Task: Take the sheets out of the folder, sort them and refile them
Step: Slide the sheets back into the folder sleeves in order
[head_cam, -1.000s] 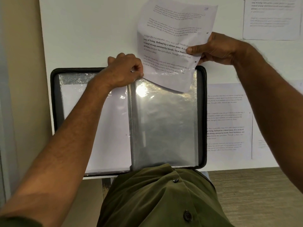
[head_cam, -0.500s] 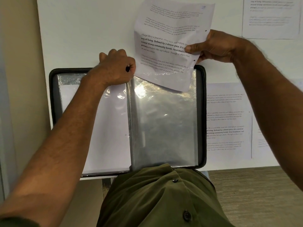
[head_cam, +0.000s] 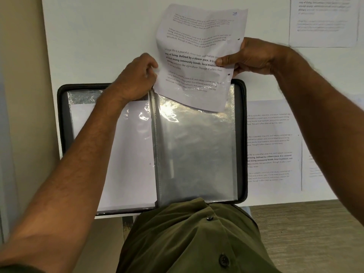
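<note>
A black display folder [head_cam: 241, 138] lies open on the white table, its clear plastic sleeves showing. The left sleeve [head_cam: 130, 154] holds a white sheet; the right sleeve [head_cam: 197, 154] looks see-through and grey. My right hand [head_cam: 250, 56] pinches a printed sheet [head_cam: 197, 56] by its right edge, tilted above the top of the right sleeve, its lower corner over the sleeve's mouth. My left hand [head_cam: 136, 79] grips the top of the sleeves at the folder's spine, beside the sheet's left edge.
Several printed sheets lie on the table: one right of the folder [head_cam: 271, 146], another further right [head_cam: 315, 170], one at the top right [head_cam: 323, 20]. The table's white top [head_cam: 98, 36] ends at a near edge over wooden floor [head_cam: 307, 233]. A beige wall stands left.
My left hand has shifted along the top of the spine, nearer the sheet's left edge. The sheet has tilted slightly and moved a little left. The folder has stayed put.
</note>
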Motion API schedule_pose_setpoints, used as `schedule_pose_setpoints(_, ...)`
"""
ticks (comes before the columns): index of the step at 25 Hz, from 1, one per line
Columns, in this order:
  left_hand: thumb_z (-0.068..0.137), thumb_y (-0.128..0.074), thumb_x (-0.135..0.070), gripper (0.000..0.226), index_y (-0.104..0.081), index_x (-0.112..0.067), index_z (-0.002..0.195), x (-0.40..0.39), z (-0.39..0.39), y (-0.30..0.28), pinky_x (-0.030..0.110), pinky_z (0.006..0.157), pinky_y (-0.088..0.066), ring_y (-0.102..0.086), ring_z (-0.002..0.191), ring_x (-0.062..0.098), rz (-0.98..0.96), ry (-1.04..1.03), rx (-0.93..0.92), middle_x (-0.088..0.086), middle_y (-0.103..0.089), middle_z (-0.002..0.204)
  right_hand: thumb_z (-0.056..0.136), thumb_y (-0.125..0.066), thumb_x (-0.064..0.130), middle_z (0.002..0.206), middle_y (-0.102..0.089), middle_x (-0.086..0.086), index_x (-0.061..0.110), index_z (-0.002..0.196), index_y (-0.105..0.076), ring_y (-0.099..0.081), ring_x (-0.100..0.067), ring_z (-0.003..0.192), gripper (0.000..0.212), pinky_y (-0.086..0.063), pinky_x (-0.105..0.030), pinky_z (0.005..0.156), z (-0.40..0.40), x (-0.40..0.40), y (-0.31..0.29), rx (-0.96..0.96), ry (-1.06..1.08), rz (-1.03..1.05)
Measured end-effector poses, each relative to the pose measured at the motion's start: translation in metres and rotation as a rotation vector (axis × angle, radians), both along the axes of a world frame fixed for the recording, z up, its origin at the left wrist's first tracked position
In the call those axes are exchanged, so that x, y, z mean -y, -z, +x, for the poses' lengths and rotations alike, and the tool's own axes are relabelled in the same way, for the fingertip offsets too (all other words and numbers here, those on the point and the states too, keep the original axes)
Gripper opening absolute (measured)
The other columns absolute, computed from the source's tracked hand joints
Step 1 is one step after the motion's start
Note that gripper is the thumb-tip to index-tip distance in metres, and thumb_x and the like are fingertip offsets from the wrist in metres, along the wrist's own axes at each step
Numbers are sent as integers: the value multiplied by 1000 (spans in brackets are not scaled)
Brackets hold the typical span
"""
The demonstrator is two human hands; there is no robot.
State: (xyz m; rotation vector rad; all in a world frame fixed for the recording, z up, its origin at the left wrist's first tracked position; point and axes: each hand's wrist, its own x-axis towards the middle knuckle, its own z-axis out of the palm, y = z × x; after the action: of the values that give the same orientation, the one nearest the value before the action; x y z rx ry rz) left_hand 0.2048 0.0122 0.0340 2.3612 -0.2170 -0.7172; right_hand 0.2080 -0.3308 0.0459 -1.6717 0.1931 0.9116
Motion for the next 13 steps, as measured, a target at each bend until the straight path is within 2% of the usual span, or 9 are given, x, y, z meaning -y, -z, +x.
schedule_pose_setpoints(3, 105, -52, -26, 38, -47, -24, 142, 11, 2, 2, 20, 83, -47, -62, 99, 7, -226, -265, -138, -8, -65, 116, 86, -75, 22, 129, -74, 0, 18, 145, -57, -73, -20, 115, 62, -63, -33, 86, 3, 1, 0, 3, -9, 2)
schedule_pose_setpoints(6, 103, -59, -23, 36, -55, -17, 138, 17, 9, 7, 12, 70, -48, -63, 78, 1, -322, -357, -216, -5, -71, 107, 86, -75, 21, 132, -72, -2, 18, 146, -56, -71, -23, 118, 63, -62, -39, 93, 4, 7, 2, -6, -24, -5)
schedule_pose_setpoints(8, 101, -64, -22, 26, -65, -14, 125, 18, 13, 10, 14, 74, -52, -62, 73, -2, -319, -329, -227, -6, -70, 99, 86, -75, 21, 133, -71, -2, 19, 146, -55, -71, -24, 119, 63, -61, -39, 94, 4, 12, 3, -18, -32, -4)
schedule_pose_setpoints(10, 99, -67, -20, 5, -66, -15, 98, 20, 15, 13, 12, 70, -51, -61, 66, -7, -289, -295, -255, -8, -66, 86, 86, -75, 22, 133, -71, -3, 19, 147, -55, -71, -25, 119, 63, -62, -38, 92, 5, 13, 3, -28, -38, -2)
schedule_pose_setpoints(11, 99, -68, -17, 15, -61, -14, 85, 20, 15, 12, 11, 66, -50, -60, 63, -8, -283, -282, -272, -8, -62, 80, 86, -75, 22, 133, -71, -2, 19, 146, -56, -71, -24, 119, 63, -62, -37, 92, 6, 12, 3, -27, -40, -7)
schedule_pose_setpoints(13, 98, -69, -14, 24, -58, -8, 77, 19, 16, 13, 17, 71, -55, -67, 72, 1, -245, -249, -278, -3, -68, 81, 86, -76, 24, 132, -72, -1, 19, 145, -57, -71, -23, 118, 62, -62, -37, 92, 7, 9, 3, -9, -39, -37)
